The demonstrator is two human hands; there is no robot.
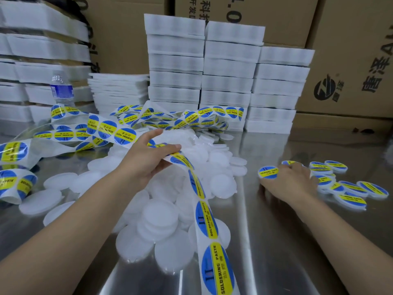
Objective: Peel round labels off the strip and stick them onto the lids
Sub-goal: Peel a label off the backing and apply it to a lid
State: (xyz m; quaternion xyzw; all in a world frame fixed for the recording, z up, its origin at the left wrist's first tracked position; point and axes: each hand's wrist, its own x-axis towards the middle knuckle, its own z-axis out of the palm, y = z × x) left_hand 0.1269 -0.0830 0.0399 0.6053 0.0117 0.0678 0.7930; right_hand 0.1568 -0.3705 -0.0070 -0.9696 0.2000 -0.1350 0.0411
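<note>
The steel desk [276,241] fronts stacked white trays [176,60] and cartons [350,60]. Above the lid pile [161,211], the left grip [148,158] pinches the strip [197,184], which trails off the pile's near side. Right of the pile, the right grip [291,182] rests on labelled lids [348,188]; whether it holds one I cannot tell. Keep the strip taut, lift a label [207,220] from its edge and centre it before pressing.

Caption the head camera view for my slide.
Left hand grips the label strip over plain white lids; right hand touches a labelled lid on the steel table.
</note>
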